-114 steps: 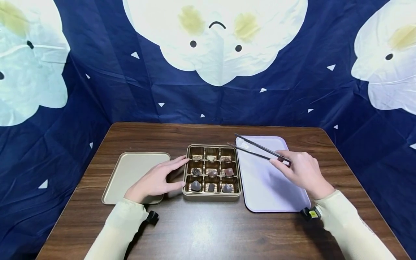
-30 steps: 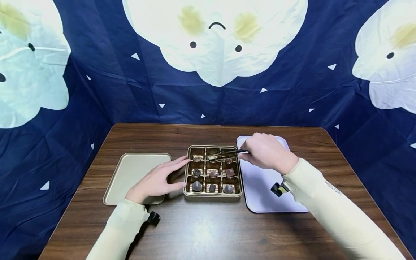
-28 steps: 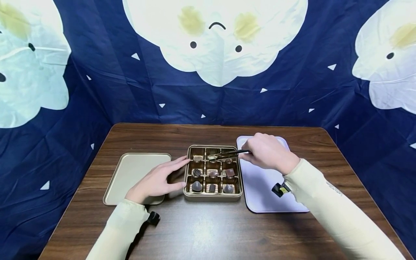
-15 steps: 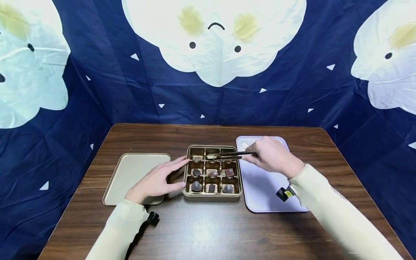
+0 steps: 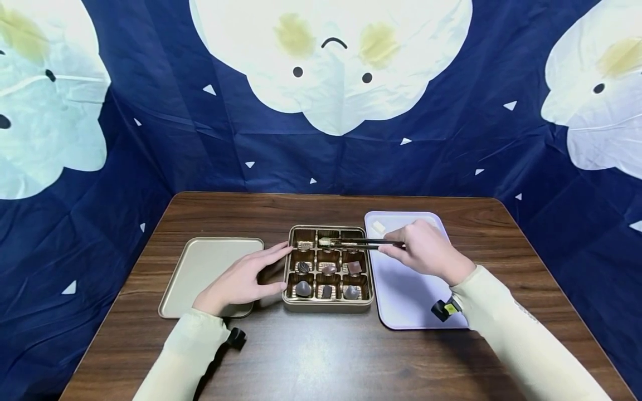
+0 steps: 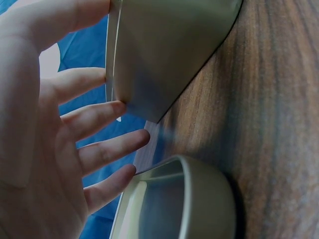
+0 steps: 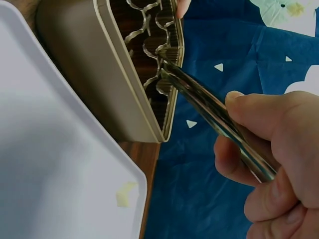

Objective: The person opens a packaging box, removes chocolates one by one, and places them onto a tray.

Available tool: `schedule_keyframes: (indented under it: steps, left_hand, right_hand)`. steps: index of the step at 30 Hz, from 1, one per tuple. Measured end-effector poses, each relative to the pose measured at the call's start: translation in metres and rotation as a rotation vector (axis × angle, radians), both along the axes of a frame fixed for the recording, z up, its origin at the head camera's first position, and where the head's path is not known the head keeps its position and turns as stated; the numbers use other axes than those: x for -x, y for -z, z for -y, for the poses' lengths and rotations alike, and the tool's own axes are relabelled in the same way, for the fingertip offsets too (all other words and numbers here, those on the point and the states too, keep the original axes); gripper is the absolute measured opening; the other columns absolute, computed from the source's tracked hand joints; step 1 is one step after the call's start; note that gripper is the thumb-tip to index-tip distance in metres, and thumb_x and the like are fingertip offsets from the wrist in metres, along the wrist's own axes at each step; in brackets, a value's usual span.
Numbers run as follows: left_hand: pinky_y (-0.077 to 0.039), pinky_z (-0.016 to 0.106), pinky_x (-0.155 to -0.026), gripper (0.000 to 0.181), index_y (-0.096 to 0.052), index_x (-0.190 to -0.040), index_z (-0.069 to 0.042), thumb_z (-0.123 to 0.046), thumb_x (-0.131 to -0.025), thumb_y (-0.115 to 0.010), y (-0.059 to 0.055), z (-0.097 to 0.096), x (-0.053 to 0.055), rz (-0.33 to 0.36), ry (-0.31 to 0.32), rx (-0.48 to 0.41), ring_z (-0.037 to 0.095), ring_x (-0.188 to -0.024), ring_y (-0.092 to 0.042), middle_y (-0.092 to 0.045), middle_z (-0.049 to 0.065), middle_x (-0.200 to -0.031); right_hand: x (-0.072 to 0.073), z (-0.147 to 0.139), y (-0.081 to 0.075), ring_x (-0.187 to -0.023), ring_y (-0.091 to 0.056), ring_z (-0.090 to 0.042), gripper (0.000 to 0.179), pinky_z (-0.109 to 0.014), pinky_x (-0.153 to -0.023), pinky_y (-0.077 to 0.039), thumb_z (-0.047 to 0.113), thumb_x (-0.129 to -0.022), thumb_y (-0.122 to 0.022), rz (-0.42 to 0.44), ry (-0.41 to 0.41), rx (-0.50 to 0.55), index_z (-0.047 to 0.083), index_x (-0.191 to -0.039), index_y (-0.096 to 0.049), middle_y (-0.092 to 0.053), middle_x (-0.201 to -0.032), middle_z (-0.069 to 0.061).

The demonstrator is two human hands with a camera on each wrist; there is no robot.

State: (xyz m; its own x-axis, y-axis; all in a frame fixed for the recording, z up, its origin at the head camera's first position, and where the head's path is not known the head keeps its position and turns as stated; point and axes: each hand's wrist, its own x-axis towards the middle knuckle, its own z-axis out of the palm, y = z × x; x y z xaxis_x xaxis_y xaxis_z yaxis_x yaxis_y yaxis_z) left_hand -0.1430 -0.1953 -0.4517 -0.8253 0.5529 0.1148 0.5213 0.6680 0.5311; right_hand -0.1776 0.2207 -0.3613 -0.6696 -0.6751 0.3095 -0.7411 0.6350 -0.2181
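Note:
A gold box [image 5: 328,306] with a divided insert stands mid-table, dark chocolates [image 5: 303,288] in its front and middle rows. Beside its left wall is my left hand [image 5: 243,283], thumb and fingertips at the rim, fingers spread and nearly straight; the left wrist view shows fingers [image 6: 94,119] against the side wall. My right hand [image 5: 426,249] grips dark metal tongs [image 5: 368,244] between thumb and fingers. Their two arms lie close together, reaching left into the back middle compartment, where a pale chocolate [image 5: 326,242] shows at the tips. The tongs partly cover the back right compartment.
To the right, a lilac tray [image 5: 408,312] stands close to the box, with a small white piece [image 5: 378,226] near its back left corner. A gold lid [image 5: 200,273] lies at the left, partly under the left hand. Blue cloth [image 5: 281,150] hangs behind the table.
The right hand has moved from over the lilac tray to the box, tongs narrowing from spread; lately it slid slightly right, uncovering the white piece. The left hand has stayed put.

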Motion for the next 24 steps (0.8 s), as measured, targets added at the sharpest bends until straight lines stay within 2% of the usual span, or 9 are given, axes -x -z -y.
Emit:
schedule_keyframes:
  steps: [4, 8, 10, 12, 16, 24]
  left_hand:
    - [-0.036, 0.061, -0.119, 0.081, -0.044, -0.162, -0.023, -0.051, -0.093, -0.074, 0.0, 0.0, 0.0, -0.001, -0.001, 0.003, 0.034, -0.15, -0.043, -0.039, 0.011, -0.168]
    - [-0.036, 0.061, -0.119, 0.081, -0.043, -0.162, -0.023, -0.052, -0.093, -0.074, 0.0, 0.0, 0.0, -0.002, -0.004, 0.004, 0.034, -0.149, -0.043, -0.039, 0.011, -0.168]
    - [-0.036, 0.061, -0.119, 0.081, -0.043, -0.162, -0.023, -0.052, -0.093, -0.074, 0.0, 0.0, 0.0, -0.005, -0.005, 0.002, 0.034, -0.149, -0.043, -0.039, 0.011, -0.168]
    - [-0.037, 0.061, -0.119, 0.081, -0.043, -0.162, -0.024, -0.053, -0.093, -0.074, 0.001, 0.0, 0.0, -0.009, -0.005, 0.003, 0.034, -0.149, -0.044, -0.039, 0.011, -0.167]
    - [-0.038, 0.06, -0.118, 0.081, -0.043, -0.162, -0.025, -0.052, -0.093, -0.074, 0.002, 0.001, 0.0, -0.012, -0.007, 0.0, 0.033, -0.149, -0.044, -0.04, 0.01, -0.167]
    - [-0.038, 0.06, -0.118, 0.081, -0.043, -0.162, -0.025, -0.053, -0.093, -0.074, 0.002, 0.0, 0.001, -0.016, -0.005, 0.001, 0.033, -0.149, -0.044, -0.04, 0.01, -0.167]
  right_hand:
    - [-0.001, -0.004, 0.007, -0.05, -0.031, 0.003, 0.026, -0.022, -0.047, -0.03, 0.024, -0.096, -0.078, 0.004, 0.006, 0.042, 0.024, -0.072, -0.068, -0.044, -0.056, 0.018]
    - [-0.004, -0.007, 0.013, -0.052, -0.04, 0.005, 0.015, -0.022, -0.049, -0.04, 0.024, -0.095, -0.079, 0.005, 0.023, 0.085, 0.02, -0.08, -0.078, -0.062, -0.064, 0.016]
    - [-0.005, -0.009, 0.016, -0.053, -0.042, 0.005, 0.011, -0.023, -0.05, -0.042, 0.023, -0.094, -0.08, 0.002, 0.027, 0.101, 0.017, -0.084, -0.081, -0.065, -0.065, 0.014]
    - [-0.007, -0.011, 0.018, -0.053, -0.042, 0.005, 0.01, -0.022, -0.049, -0.041, 0.022, -0.093, -0.081, -0.001, 0.031, 0.115, 0.017, -0.085, -0.081, -0.064, -0.064, 0.015]
    - [-0.009, -0.014, 0.02, -0.05, -0.038, 0.005, 0.011, -0.02, -0.046, -0.034, 0.02, -0.093, -0.081, 0.008, 0.031, 0.139, 0.019, -0.082, -0.077, -0.05, -0.058, 0.017]
    - [-0.015, -0.026, 0.013, -0.051, -0.04, 0.005, 0.009, -0.018, -0.046, -0.035, 0.017, -0.094, -0.08, -0.001, 0.041, 0.197, 0.02, -0.086, -0.078, -0.053, -0.062, 0.018]
